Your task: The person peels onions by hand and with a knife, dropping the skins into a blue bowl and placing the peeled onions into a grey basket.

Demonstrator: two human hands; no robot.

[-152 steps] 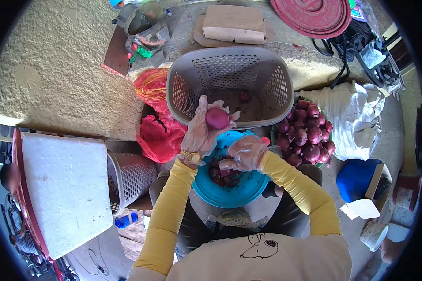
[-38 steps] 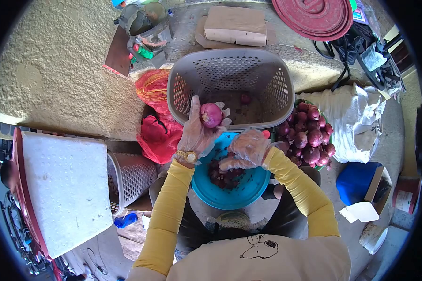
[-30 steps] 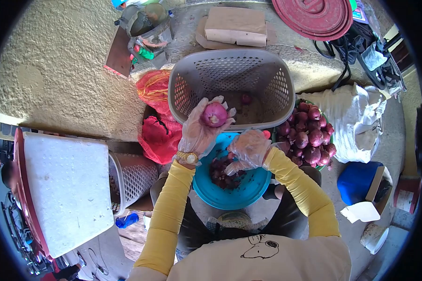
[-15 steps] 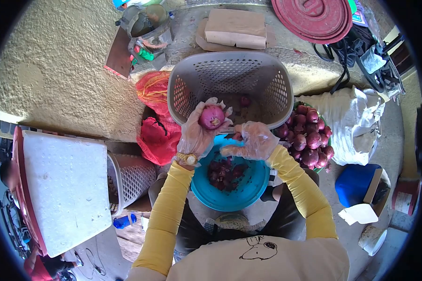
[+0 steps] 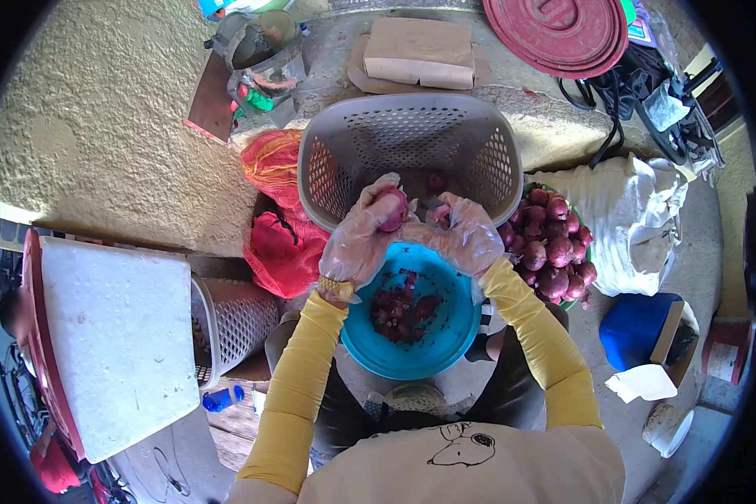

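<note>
My left hand point(image 5: 359, 235), in a clear plastic glove, is closed around a red onion point(image 5: 392, 212) above the near rim of the grey perforated basket point(image 5: 311, 134). Just to its right is my gloved right hand point(image 5: 470, 235), fingers curled round what looks like a small knife point(image 5: 433, 203); its handle is mostly hidden. Inside the basket a red onion point(image 5: 436, 181) lies on the bottom. Below my hands stands a turquoise basin point(image 5: 458, 340) with dark red onion skins point(image 5: 401, 312) in it.
Right of the basket, red onions point(image 5: 554, 248) are heaped in a green-rimmed container. A white sack point(image 5: 622, 218) lies beyond them. On the left are a red mesh bag point(image 5: 281, 252), a light perforated basket point(image 5: 244, 315) and a large white box point(image 5: 118, 336). Cardboard point(image 5: 418, 52) lies behind.
My left hand has turned the onion and shifted slightly right. My right hand has risen from over the basin to beside the onion, its fingers now curled inward.
</note>
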